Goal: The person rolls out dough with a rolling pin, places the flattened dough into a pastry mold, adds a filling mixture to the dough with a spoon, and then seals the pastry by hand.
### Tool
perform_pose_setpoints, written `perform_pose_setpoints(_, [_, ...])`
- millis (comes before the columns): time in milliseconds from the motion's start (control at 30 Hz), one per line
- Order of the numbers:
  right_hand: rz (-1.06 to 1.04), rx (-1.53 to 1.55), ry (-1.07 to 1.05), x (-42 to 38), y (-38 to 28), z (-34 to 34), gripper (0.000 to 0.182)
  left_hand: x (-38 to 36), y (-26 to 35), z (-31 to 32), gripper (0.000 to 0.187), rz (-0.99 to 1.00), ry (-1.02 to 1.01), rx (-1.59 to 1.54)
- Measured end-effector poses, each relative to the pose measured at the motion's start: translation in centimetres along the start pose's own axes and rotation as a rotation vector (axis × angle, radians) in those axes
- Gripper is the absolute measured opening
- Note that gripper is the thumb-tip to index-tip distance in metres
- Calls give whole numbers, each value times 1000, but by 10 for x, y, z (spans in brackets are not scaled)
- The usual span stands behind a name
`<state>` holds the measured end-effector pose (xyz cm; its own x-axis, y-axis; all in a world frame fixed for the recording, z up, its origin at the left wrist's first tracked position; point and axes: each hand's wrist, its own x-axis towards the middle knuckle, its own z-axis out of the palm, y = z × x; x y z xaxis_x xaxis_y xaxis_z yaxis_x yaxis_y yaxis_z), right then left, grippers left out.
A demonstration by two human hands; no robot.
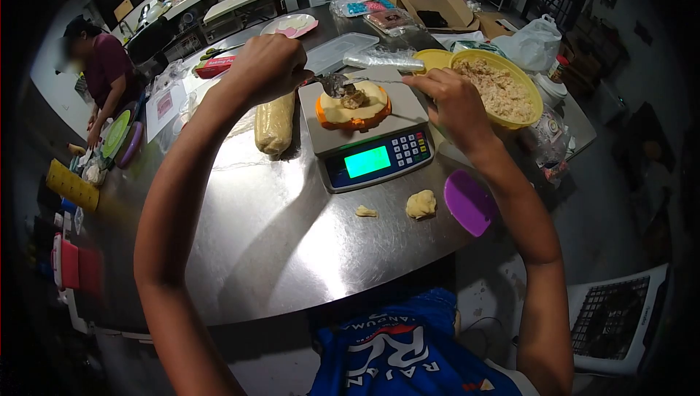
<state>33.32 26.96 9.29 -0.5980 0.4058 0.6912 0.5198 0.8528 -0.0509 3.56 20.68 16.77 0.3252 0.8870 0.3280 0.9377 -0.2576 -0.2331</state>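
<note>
Now our left hand (268, 68) grips a spoon (337, 84) over the dough (355, 104) on the scale (364, 137). Our right hand (453, 101) pinches a knife (379, 79).

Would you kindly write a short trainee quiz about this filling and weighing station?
1. True or false: the left hand holds a spoon over the dough disc.
2. What stands under the orange dish? A) digital scale B) purple lid C) yellow bowl
3. Fill in: two loose dough pieces lie on the steel ____.

Key: 1 true; 2 A; 3 table. The right hand rests beside the dish.
</note>
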Motion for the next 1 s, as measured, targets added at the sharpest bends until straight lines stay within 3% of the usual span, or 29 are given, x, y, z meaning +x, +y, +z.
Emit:
perform_pose_setpoints(267, [32, -41, -105, -8, -2, -7, 38, 0, -8, 7, 22, 12, 10, 37])
perform_pose_setpoints(567, [43, 9, -34, -9, -1, -12, 43, -1, -12, 3, 23, -17, 31, 21])
perform_pose_setpoints(667, [53, -16, -91, -10, -3, -13, 34, 1, -9, -3, 26, -29, -16, 53])
perform_pose_setpoints(1000, [66, 8, 1, -9, 5, -20, 35, -1, -8, -4, 26, -34, -6, 57])
